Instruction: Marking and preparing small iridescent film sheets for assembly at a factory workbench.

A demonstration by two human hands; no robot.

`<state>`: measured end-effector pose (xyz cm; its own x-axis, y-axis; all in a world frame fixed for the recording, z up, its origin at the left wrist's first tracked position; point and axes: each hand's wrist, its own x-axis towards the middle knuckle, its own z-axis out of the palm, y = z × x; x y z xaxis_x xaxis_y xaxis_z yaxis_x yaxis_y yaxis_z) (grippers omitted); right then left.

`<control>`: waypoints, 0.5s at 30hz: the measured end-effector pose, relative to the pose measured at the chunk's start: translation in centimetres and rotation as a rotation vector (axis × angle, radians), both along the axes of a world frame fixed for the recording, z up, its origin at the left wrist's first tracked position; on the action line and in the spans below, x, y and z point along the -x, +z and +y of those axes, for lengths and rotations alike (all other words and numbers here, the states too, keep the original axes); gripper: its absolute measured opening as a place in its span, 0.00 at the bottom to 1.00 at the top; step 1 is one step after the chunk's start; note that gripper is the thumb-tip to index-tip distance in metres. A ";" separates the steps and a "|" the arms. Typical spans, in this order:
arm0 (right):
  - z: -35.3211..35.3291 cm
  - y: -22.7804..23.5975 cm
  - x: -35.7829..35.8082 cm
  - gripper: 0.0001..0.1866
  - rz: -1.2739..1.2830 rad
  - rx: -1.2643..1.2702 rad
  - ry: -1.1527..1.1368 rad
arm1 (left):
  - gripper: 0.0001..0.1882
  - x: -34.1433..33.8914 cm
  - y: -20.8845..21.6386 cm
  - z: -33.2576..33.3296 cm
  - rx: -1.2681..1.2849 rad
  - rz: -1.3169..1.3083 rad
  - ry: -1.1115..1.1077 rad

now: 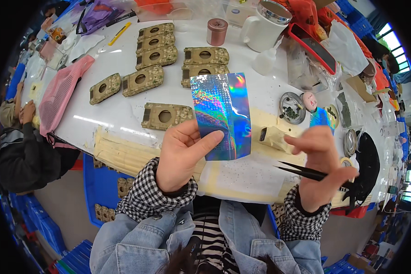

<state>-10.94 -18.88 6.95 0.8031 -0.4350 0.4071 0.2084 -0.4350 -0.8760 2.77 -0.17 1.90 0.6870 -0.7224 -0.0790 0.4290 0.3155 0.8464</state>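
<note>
While the left hand (180, 148) clamps the holographic sheet (228, 107) at its two o'clock, the right hand (322, 160) grips black tweezers (317, 174) at the sheet's four o'clock.
Keeping the sheet flat should make tweezer work cleaner; exactly how the right fingers close is unclear, and a camouflage tank hull (190, 71) at the sheet's eleven o'clock is partly covered.

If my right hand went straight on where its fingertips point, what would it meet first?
Your right hand would probably meet the small cream-coloured block first; depth is unclear, so it might pass above it.
</note>
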 end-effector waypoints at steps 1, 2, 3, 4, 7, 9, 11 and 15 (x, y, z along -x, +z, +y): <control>0.1 0.4 0.5 0.59 0.014 0.039 -0.005 | 0.11 -0.2 0.1 0.0 0.003 0.019 -0.010; 0.1 0.5 0.9 0.62 0.024 0.072 -0.003 | 0.11 -0.2 0.1 0.0 -0.008 0.035 -0.015; 0.3 0.1 0.7 0.62 -0.004 0.069 0.117 | 0.11 -0.2 0.1 0.1 -0.018 0.051 -0.020; 1.2 -0.1 0.4 0.60 0.043 0.109 0.082 | 0.11 -0.2 0.1 0.1 -0.029 0.067 -0.026; 1.9 -0.7 -0.8 0.59 -0.034 0.235 0.071 | 0.11 -0.2 0.0 -0.1 -0.043 0.076 -0.045; 1.5 -1.4 -1.0 0.59 -0.110 0.264 0.139 | 0.11 -0.1 0.1 -0.1 -0.062 0.092 -0.045; 0.8 -1.7 -0.8 0.59 -0.134 0.238 0.236 | 0.11 -0.1 0.1 0.0 -0.064 0.086 -0.048; 1.1 -1.9 -0.6 0.49 -0.119 0.169 0.191 | 0.12 -0.2 0.3 0.1 -0.038 0.061 -0.049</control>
<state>-10.38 -17.78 5.07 0.8062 -0.1981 0.5574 0.3980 -0.5154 -0.7589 2.93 -0.07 2.18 0.6439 -0.7508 -0.1474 0.4941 0.2609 0.8293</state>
